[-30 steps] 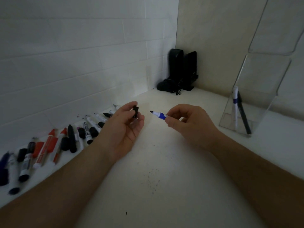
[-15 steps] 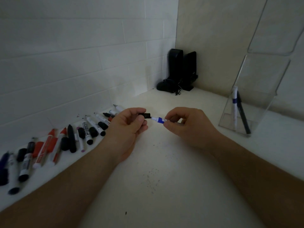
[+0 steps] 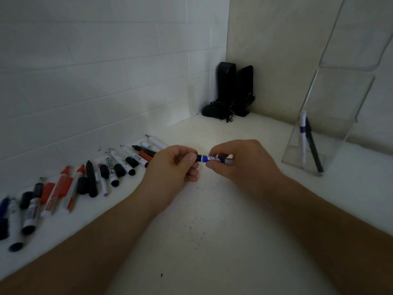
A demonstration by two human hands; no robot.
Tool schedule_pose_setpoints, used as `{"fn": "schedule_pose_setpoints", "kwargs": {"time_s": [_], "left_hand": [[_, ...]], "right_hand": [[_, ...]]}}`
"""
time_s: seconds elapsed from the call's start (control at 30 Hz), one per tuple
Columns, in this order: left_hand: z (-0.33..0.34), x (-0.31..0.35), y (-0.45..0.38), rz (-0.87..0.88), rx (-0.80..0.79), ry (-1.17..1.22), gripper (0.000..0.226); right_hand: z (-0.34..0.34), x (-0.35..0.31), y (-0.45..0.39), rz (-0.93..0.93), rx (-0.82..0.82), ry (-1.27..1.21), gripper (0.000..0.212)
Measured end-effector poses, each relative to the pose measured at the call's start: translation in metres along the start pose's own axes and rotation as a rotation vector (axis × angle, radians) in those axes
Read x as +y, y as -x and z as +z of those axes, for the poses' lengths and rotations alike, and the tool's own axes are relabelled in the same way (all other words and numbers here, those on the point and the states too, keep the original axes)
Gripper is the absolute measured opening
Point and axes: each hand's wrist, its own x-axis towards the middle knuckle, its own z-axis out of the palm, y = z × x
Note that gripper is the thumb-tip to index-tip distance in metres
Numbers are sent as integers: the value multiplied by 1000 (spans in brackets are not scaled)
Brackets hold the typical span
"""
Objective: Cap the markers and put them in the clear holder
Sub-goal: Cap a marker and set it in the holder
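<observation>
My right hand (image 3: 240, 162) pinches a blue-and-white marker (image 3: 212, 159) held level above the white counter. A black cap (image 3: 199, 157) sits over the marker's tip, gripped by the curled fingers of my left hand (image 3: 172, 167). The two hands almost touch. At the right stands the clear holder (image 3: 331, 116), with a white marker with a blue band (image 3: 302, 137) and a dark pen (image 3: 313, 147) leaning inside. Several loose markers and caps (image 3: 89, 177), black, red, white and blue, lie in a row along the left wall.
Two black speakers (image 3: 234, 90) with a cable stand in the far corner. A white tiled wall runs along the left, a beige wall behind. Small dark specks (image 3: 195, 228) dot the white counter (image 3: 212, 252) in front of my hands.
My hands have come together. The black cap in my left hand, held apart a second ago, has slid over the blue marker's tip.
</observation>
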Motion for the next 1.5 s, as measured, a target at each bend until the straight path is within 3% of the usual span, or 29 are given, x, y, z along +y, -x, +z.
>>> {"fn": "schedule_pose_setpoints", "kwargs": {"time_s": [0.27, 0.47, 0.57, 0.67, 0.77, 0.87, 1.0, 1.07, 1.13, 1.3, 1.43, 1.5], "left_hand": [[-1, -2, 1, 94, -20, -123, 15], [5, -3, 2, 208, -47, -313, 13], [3, -3, 3, 256, -62, -334, 31], [5, -6, 4, 336, -105, -456, 45], [7, -8, 7, 373, -151, -571, 40], [7, -10, 10, 414, -215, -651, 37], [5, -10, 11, 433, -235, -679, 33], [5, -9, 12, 454, -242, -710, 30], [6, -10, 14, 489, -256, -737, 27], [6, -12, 15, 583, -243, -833, 22], [6, -8, 18, 582, -177, -841, 21], [6, -4, 20, 568, -135, -838, 20]], "right_hand": [[4, -1, 3, 34, -23, -114, 14], [-3, -11, 3, -83, -132, 242, 23], [-17, -24, 3, -114, -135, 368, 23], [-60, -34, 1, -103, 48, 293, 21], [-126, -36, -1, -40, 354, 177, 23], [-176, -18, 2, 124, 520, 186, 22], [-179, 24, 13, 370, 396, 291, 21], [-165, 39, 19, 426, 306, 326, 33], [-153, 49, 23, 405, 248, 403, 38], [-138, 59, 26, 401, 109, 596, 24], [-138, 52, 29, 405, 33, 706, 40], [-137, 45, 30, 377, 120, 782, 53]]}}
